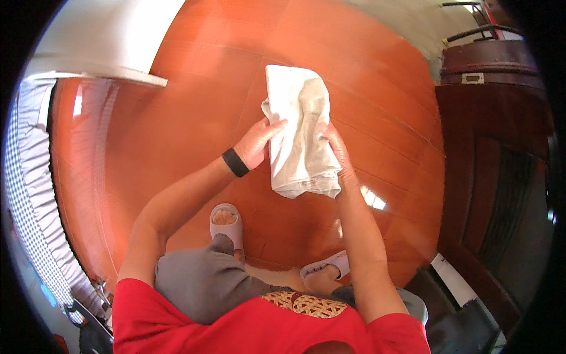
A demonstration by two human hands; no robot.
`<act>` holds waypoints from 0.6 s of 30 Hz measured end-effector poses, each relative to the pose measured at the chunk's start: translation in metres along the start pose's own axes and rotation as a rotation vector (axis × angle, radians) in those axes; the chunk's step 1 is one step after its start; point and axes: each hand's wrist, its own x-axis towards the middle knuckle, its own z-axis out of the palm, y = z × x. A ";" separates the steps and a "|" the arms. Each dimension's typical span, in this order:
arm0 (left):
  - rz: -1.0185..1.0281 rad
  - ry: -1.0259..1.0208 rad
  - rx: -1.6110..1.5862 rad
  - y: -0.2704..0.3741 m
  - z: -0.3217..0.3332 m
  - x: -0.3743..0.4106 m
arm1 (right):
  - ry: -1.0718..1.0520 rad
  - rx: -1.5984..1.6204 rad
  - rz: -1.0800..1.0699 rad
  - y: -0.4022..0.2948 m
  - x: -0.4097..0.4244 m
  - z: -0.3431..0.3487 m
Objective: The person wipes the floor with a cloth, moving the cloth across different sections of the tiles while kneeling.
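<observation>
A folded white cloth (300, 132) is held up in front of me over the reddish-brown floor (199, 110). My left hand (258, 140) grips its left edge, the thumb lying on top and the fingers behind; a black band (235, 162) circles that wrist. On the opposite edge, my right hand (337, 146) holds the cloth with its thumb on the front, and its fingers are mostly hidden behind the fabric. The cloth is creased along its middle, with several layers showing at the end nearest me.
Dark wooden furniture (460, 177) stands along the right side. A frilled, checked fabric (40, 221) hangs at the left. The end of a white panel (150, 78) juts in at the upper left. A white box-like object (454, 279) lies at the lower right.
</observation>
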 end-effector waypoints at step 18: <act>-0.002 0.069 0.055 0.032 -0.015 -0.033 | 0.076 -0.936 -0.160 -0.066 -0.002 0.034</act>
